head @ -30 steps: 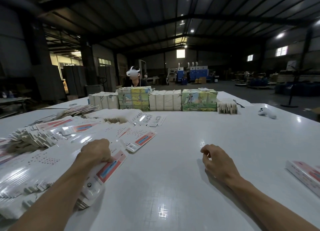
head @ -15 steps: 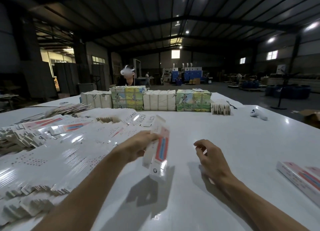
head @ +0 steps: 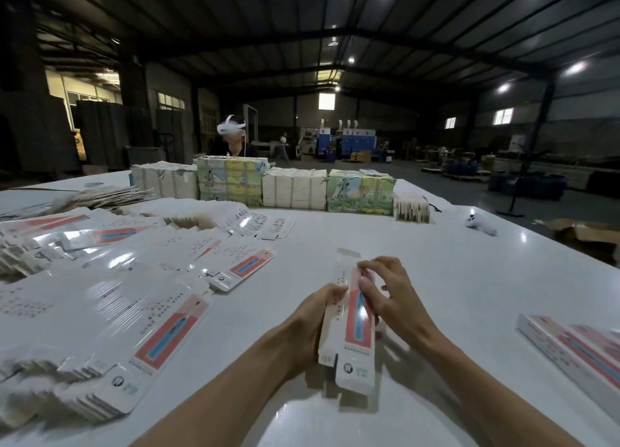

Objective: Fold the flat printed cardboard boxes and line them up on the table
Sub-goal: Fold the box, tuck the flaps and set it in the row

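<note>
I hold one long white cardboard box (head: 355, 346) with a red and blue panel above the white table (head: 453, 279), its length running away from me. My left hand (head: 315, 325) grips its left side. My right hand (head: 389, 295) pinches its upper right edge with the fingers spread. The box looks partly opened out from flat. A large spread of flat printed boxes (head: 110, 295) covers the table's left side. Folded boxes (head: 577, 349) lie side by side at the right edge.
Wrapped bundles of stock (head: 292, 191) form a row across the far side of the table, with a person wearing a white headset (head: 231, 138) behind them. A white controller (head: 479, 223) lies at the far right. An open carton (head: 587, 233) sits on the floor beyond.
My left hand lifted one flat box off the pile and carried it right to the middle. My right hand rose from the table and took hold of it too.
</note>
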The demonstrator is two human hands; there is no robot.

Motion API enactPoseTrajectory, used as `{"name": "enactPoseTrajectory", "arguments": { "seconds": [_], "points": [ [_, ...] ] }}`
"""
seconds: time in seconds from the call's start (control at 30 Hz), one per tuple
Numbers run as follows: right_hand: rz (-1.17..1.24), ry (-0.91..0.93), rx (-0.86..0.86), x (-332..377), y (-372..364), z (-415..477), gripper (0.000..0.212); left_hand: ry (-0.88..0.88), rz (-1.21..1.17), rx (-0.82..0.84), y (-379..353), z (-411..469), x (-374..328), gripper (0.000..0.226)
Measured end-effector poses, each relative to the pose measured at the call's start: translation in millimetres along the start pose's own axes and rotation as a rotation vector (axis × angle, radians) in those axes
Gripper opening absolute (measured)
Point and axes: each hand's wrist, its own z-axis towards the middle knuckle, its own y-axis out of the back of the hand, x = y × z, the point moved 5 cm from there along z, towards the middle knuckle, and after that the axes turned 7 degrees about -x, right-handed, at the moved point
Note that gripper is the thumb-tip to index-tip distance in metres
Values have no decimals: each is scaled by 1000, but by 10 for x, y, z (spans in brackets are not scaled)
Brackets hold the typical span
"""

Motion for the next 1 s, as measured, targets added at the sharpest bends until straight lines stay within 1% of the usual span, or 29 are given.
{"name": "enactPoseTrajectory", "arguments": {
  "seconds": [0.1, 0.17, 0.23, 0.27, 0.33, 0.4, 0.53, 0.6, 0.67, 0.77, 0.9, 0.93, 1.0],
  "points": [
    [14, 3, 9, 63, 18, -10, 24, -36, 81, 32, -33, -3, -64, 54],
    [49, -3, 16, 96, 27, -6, 19, -31, 65, 51, -69, 7, -80, 66],
    [87, -35, 23, 95, 30, 12, 15, -19, 96, 7, -49, 16, -86, 77],
    [112, -63, 27, 84, 35, 23, 14, -11, 111, -14, -40, 19, -76, 78],
    [176, -142, 24, 51, 53, 42, 14, 14, 97, -10, -43, -2, -54, 73],
    [246, -233, 27, -4, 76, 63, 18, 38, 82, 38, -64, -44, -42, 69],
    [465, -358, 115, -18, 140, 77, 30, 64, 78, 104, -101, -102, -66, 67],
    [419, -383, 186, -2, 174, 70, 33, 64, 84, 96, -107, -100, -69, 67],
    [396, -394, 231, -11, 183, 58, 32, 41, 92, 73, -110, -98, -80, 65],
    [565, -404, 217, 7, 209, 60, 29, -18, 140, 84, -121, -96, -105, 66],
    [922, -412, 251, 89, 204, 24, 34, -30, 141, 101, -187, -99, -89, 74],
    [961, -416, 254, 99, 181, 13, 32, -5, 125, 106, -203, -97, -68, 75],
    [955, -432, 221, 93, 121, -7, 29, 27, 66, 110, -207, -104, -40, 74]
  ]
}}
